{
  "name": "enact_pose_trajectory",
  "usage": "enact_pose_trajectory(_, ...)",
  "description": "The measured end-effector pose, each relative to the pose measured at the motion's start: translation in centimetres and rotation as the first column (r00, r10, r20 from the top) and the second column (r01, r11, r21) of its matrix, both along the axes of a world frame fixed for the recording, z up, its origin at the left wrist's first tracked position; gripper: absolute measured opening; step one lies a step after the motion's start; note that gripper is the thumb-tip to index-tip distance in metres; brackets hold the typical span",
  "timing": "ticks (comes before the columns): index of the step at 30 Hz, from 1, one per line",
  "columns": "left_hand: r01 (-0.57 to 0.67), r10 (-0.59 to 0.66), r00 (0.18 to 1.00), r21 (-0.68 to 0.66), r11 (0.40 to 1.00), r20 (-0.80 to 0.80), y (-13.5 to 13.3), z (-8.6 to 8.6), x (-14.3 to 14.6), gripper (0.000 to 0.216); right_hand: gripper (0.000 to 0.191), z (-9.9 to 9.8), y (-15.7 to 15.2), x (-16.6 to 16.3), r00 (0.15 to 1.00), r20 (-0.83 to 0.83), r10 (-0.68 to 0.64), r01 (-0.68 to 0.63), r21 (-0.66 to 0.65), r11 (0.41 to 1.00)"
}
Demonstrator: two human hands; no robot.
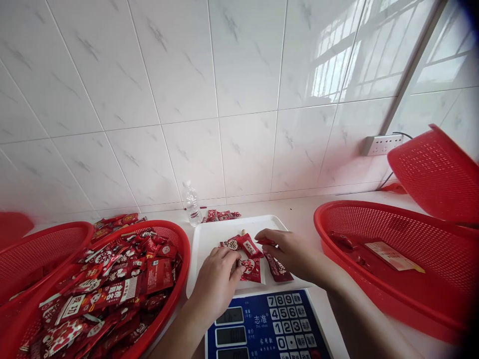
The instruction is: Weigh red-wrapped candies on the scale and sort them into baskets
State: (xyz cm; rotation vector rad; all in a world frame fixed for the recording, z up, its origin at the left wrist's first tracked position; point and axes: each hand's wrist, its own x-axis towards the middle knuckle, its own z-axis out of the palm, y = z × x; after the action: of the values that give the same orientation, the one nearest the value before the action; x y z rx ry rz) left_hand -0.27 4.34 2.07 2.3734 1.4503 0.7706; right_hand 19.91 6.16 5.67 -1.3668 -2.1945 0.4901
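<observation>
Several red snack packets lie on the white weighing tray (204,237) of a scale. My left hand (219,276) is at the tray's left side, its thumb and fingers bent around the edge of a red packet with white print (251,270). My right hand (286,249) is over the tray's right part, fingers closed on a small red packet (266,242) that they partly hide. Between the hands lies another red packet with a pale label (250,247). A dark red packet (277,268) rests on the tray below my right hand.
The scale's blue keypad panel (260,319) faces me. A red basket heaped with packets (183,249) stands left; a red basket with a card inside (322,219) stands right, another basket (430,174) tilted behind it. A clear bottle (192,204) stands by the tiled wall.
</observation>
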Motion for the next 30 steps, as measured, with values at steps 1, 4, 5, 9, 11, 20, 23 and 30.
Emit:
enact_pose_trajectory(1,-0.01,0.01,1.0,0.005,1.0,0.02,0.1,0.0,0.0,0.019,0.024,0.1,-0.1,-0.3,1.0,0.0,0.021,-0.021,-0.013,1.0)
enact_pose_trajectory(4,-0.061,0.056,0.995,0.06,0.996,0.083,0.4,0.0,-0.4,0.025,0.026,0.1,-0.5,-1.2,0.994,-0.032,0.101,-0.101,-0.025,0.995)
enact_pose_trajectory(5,-0.072,0.064,0.993,0.084,0.994,0.095,0.5,0.1,-0.6,0.026,0.029,0.1,-0.6,-1.4,0.99,-0.039,0.135,-0.136,-0.017,0.991)
enact_pose_trajectory(9,-0.063,0.054,0.995,0.102,0.993,0.088,0.5,0.4,-1.0,0.029,0.043,0.0,-0.7,-0.8,0.989,0.018,0.145,-0.145,0.0,0.989)
enact_pose_trajectory(11,-0.036,0.032,0.997,0.059,0.998,0.069,0.3,0.4,-1.0,0.029,0.042,0.0,-0.7,0.1,0.992,0.097,0.078,-0.075,-0.034,0.997)
enact_pose_trajectory(20,0.05,-0.057,0.997,-0.132,0.99,-0.053,-0.1,0.0,-0.9,0.046,0.049,-0.9,0.6,1.8,0.96,0.277,-0.031,0.078,-0.161,0.984)
enact_pose_trajectory(23,0.049,-0.054,0.998,-0.166,0.985,-0.029,-0.1,-0.1,-0.9,0.05,0.041,-1.3,1.0,1.1,0.979,0.205,0.009,0.02,-0.142,0.99)
enact_pose_trajectory(30,0.06,-0.045,0.996,-0.19,0.98,0.082,0.3,-0.5,-1.1,0.055,0.036,-0.6,0.7,0.3,0.997,0.077,-0.008,0.018,-0.13,0.991)
